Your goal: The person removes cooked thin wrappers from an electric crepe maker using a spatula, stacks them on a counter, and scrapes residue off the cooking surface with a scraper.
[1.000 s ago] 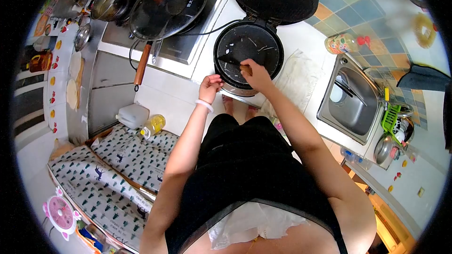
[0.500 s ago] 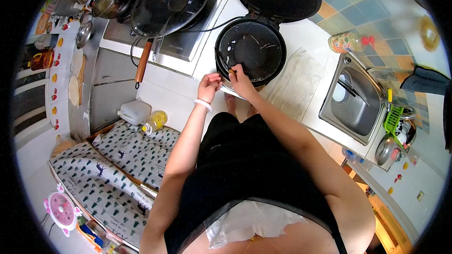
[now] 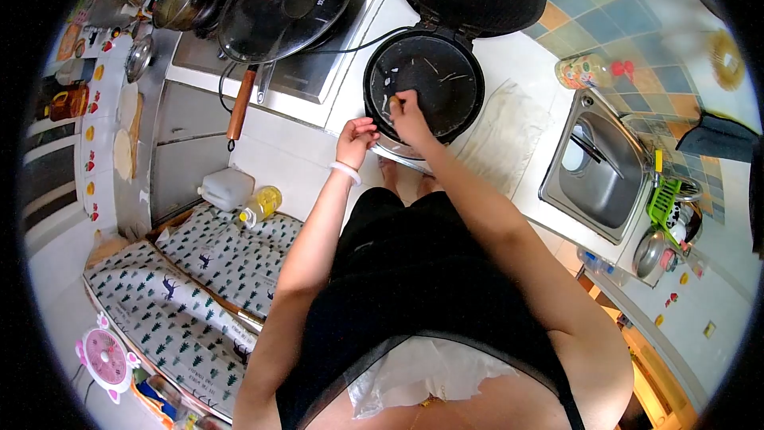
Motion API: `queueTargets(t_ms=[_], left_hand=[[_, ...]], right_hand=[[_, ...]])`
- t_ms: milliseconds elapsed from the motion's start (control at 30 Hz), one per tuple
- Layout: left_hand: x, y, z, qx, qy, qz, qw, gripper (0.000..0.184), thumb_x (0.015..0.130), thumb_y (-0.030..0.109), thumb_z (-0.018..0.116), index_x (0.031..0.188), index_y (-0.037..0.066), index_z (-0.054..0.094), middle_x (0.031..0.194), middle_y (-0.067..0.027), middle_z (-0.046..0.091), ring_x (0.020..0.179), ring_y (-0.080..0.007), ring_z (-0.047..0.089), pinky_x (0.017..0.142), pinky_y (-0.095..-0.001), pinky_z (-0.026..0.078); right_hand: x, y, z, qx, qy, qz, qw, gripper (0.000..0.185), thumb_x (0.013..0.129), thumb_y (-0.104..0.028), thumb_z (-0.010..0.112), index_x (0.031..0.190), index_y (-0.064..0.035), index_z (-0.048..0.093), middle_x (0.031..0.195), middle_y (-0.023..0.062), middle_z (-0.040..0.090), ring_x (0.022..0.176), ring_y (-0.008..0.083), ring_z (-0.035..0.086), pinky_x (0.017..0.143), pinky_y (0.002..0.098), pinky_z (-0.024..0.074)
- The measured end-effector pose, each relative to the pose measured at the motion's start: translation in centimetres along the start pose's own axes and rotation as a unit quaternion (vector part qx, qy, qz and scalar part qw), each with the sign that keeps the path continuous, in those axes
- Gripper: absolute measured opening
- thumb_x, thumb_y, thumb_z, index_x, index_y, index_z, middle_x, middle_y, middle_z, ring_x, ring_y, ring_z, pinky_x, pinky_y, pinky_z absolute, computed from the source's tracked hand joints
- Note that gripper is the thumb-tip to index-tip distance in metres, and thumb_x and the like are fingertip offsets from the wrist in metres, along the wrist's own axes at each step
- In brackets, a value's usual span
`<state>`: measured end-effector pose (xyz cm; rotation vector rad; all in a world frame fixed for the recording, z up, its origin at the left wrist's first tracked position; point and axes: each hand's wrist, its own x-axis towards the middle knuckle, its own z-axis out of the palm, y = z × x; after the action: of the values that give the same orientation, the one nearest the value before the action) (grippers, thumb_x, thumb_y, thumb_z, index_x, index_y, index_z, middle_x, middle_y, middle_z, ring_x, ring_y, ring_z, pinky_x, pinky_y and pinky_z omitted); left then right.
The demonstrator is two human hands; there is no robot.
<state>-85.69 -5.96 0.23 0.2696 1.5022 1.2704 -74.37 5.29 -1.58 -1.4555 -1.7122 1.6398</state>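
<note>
Over the open griddle point(image 3: 434, 84) on the white surface point(image 3: 348, 87), the right hand point(image 3: 410, 121) has a small brown handle point(image 3: 394, 103) pinched in its fingers. By the griddle's edge hovers the left hand point(image 3: 356, 140), fingers loosely curled.

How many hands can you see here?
2. The left hand is by the griddle's near left edge; the right hand is over it, holding a brown handle.
</note>
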Motion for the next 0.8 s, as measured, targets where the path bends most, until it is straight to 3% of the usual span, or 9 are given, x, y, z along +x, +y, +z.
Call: queueTargets(t_ms=[100, 200, 233, 333, 467, 700, 800], left_hand=[[0.5, -0.5, -0.5, 0.001, -0.008, 0.003, 1.000, 0.035, 0.082, -0.006, 0.048, 0.115, 0.005, 0.051, 0.103, -0.0067, 0.061, 0.086, -0.0153, 0.061, 0.072, -0.0254, 0.050], [0.6, -0.8, -0.4, 0.001, -0.005, 0.003, 1.000, 0.034, 0.082, -0.007, 0.048, 0.114, 0.005, 0.051, 0.103, -0.0070, 0.061, 0.086, -0.0155, 0.061, 0.072, -0.0252, 0.050], [0.6, -0.8, -0.4, 0.002, -0.001, 0.002, 1.000, 0.034, 0.082, -0.007, 0.048, 0.114, 0.005, 0.051, 0.103, -0.0070, 0.061, 0.086, -0.0155, 0.061, 0.072, -0.0251, 0.050], [0.4, -0.6, 0.0, 0.005, 0.009, 0.000, 1.000, 0.033, 0.081, -0.008, 0.048, 0.112, 0.004, 0.051, 0.103, -0.0077, 0.061, 0.085, -0.0159, 0.061, 0.072, -0.0260, 0.050], [0.4, -1.3, 0.1, -0.010, 0.036, 0.003, 0.999, 0.034, 0.080, -0.010, 0.046, 0.111, 0.003, 0.051, 0.102, -0.0085, 0.060, 0.084, -0.0167, 0.061, 0.071, -0.0270, 0.051], [-0.5, -1.5, 1.5, -0.040, 0.066, 0.002, 0.997, 0.031, 0.081, -0.011, 0.046, 0.109, 0.004, 0.049, 0.095, -0.0068, 0.058, 0.076, -0.0151, 0.060, 0.067, -0.0251, 0.050], [-0.7, -1.9, 1.7, -0.039, 0.073, 0.001, 0.997, 0.033, 0.081, -0.012, 0.046, 0.109, 0.004, 0.048, 0.096, -0.0070, 0.057, 0.077, -0.0153, 0.060, 0.068, -0.0253, 0.050]], right_hand=[[-0.2, -1.7, -2.9, 0.035, 0.004, 0.046, 0.998, 0.027, 0.091, -0.020, 0.052, 0.112, -0.0066, 0.041, 0.096, 0.0216, 0.062, 0.087, 0.0399, 0.061, 0.076, 0.0426, 0.0470], [-2.3, -2.5, -5.9, -0.123, 0.033, -0.185, 0.975, 0.025, 0.086, -0.016, 0.056, 0.108, -0.0086, 0.047, 0.098, 0.0171, 0.062, 0.086, 0.0385, 0.060, 0.074, 0.0437, 0.0473], [-2.6, -2.2, -6.3, -0.163, 0.065, -0.228, 0.958, 0.026, 0.080, -0.012, 0.060, 0.105, -0.0123, 0.053, 0.094, 0.0140, 0.061, 0.083, 0.0370, 0.060, 0.070, 0.0443, 0.0485], [-4.5, -3.4, -8.4, -0.266, 0.050, -0.190, 0.944, 0.030, 0.076, -0.009, 0.061, 0.104, -0.0157, 0.057, 0.091, 0.0128, 0.060, 0.081, 0.0343, 0.061, 0.067, 0.0430, 0.0497], [-5.9, -3.3, -11.3, -0.299, -0.003, -0.178, 0.938, 0.026, 0.073, -0.007, 0.059, 0.097, -0.0168, 0.063, 0.090, 0.0113, 0.060, 0.079, 0.0323, 0.062, 0.066, 0.0425, 0.0502], [-6.6, -1.4, -10.9, -0.290, -0.045, -0.164, 0.942, 0.027, 0.073, -0.005, 0.058, 0.098, -0.0121, 0.064, 0.089, 0.0156, 0.061, 0.081, 0.0355, 0.061, 0.071, 0.0438, 0.0505], [-5.7, -1.5, -9.2, -0.257, -0.014, -0.189, 0.947, 0.029, 0.070, -0.001, 0.061, 0.098, -0.0073, 0.065, 0.086, 0.0145, 0.061, 0.082, 0.0327, 0.062, 0.074, 0.0380, 0.0493]])
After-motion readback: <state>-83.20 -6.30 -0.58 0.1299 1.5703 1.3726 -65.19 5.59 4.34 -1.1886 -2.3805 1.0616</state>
